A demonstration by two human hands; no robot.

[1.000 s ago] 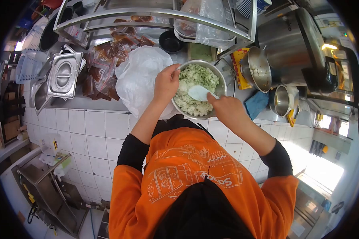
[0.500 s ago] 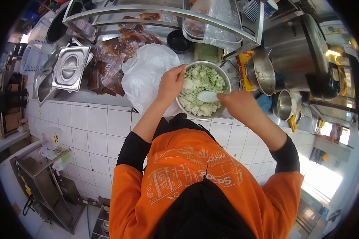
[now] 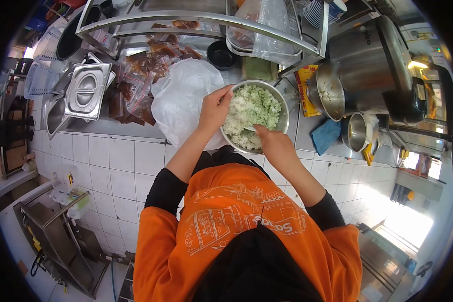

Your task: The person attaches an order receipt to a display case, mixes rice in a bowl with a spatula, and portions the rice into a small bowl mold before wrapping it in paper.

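One round, silver steel mixing bowl (image 3: pixel 285 123), at upper centre of the frame, contains one mass of white and green rice (image 3: pixel 256 105). Left hand (image 3: pixel 216 108): fingers pinched on the bowl's left rim. Right hand (image 3: pixel 279 146): fingers closed around one pale plastic paddle (image 3: pixel 249 128), its blade mostly hidden in the rice. Markings: white print on the orange cloth shirt (image 3: pixel 236 191) includes the letters "Sa", the remainder unclear; red lettering on one yellow box (image 3: pixel 307 90), upper right, is too small to read. Quantities: two round steel bowls (image 3: pixel 328 89) at right; one black round bowl (image 3: pixel 221 55), upper centre; one translucent white plastic bag (image 3: pixel 183 95), left of the mixing bowl.
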